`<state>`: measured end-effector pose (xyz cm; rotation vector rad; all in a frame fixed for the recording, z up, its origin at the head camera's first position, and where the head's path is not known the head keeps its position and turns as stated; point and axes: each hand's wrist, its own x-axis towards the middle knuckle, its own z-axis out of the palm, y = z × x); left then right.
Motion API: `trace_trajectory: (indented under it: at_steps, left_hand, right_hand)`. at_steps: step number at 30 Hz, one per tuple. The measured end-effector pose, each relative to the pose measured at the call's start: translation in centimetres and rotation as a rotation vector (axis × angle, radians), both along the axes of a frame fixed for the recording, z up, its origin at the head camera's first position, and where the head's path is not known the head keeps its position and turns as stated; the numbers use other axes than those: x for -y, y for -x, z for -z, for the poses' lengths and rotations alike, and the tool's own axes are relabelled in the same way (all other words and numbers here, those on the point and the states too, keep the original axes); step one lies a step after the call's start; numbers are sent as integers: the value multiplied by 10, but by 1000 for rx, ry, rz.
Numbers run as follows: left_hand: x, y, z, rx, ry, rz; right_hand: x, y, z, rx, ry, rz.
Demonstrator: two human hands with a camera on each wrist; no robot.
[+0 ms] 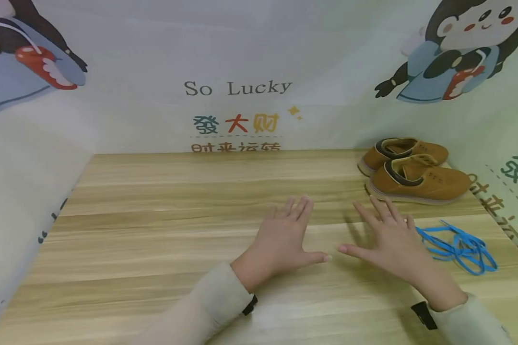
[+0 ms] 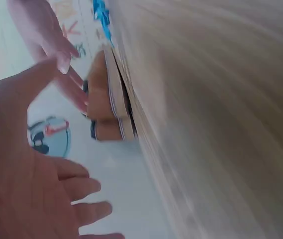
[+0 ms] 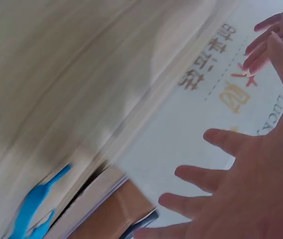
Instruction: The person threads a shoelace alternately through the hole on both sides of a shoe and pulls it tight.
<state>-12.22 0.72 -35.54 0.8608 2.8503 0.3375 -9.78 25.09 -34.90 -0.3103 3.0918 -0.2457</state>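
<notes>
Both hands hover over the wooden tabletop with fingers spread and nothing held. My left hand [image 1: 280, 239] is near the middle of the table, its thumb pointing toward the right hand. Close by on the right, my right hand [image 1: 393, 244] is between the left hand and a bundle of blue shoelaces [image 1: 462, 249]. Just beyond the right fingertips sits a brown shoe [image 1: 431, 182] with a dark collar lining. Behind it stands a matching brown shoe [image 1: 436, 151], partly hidden. In the right wrist view the laces [image 3: 29, 211] and a shoe [image 3: 109, 211] appear at the lower left.
The wood-grain tabletop [image 1: 155, 230] reaches back to a pale printed sheet [image 1: 241, 43] with cartoon figures and lettering. That sheet also rises along the left and right sides. Both shoes stand in the far right corner, close to the sheet.
</notes>
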Motion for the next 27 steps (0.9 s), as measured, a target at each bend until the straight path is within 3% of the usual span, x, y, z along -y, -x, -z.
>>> trace_trajectory:
  at_steps: [8, 17, 22, 27]
  left_hand:
    - [-32, -3, -5, 121, -87, 132]
    - [-86, -4, -9, 29, -68, 174]
    - [-111, 9, -9, 42, -86, 150]
    - [-131, 35, -6, 87, -166, 67]
  right_hand:
    - [-28, -6, 6, -1, 25, -8]
    - [-68, -12, 15, -43, -23, 5]
    - [-80, -12, 18, -22, -10, 37]
    - [-91, -9, 19, -32, 16, 66]
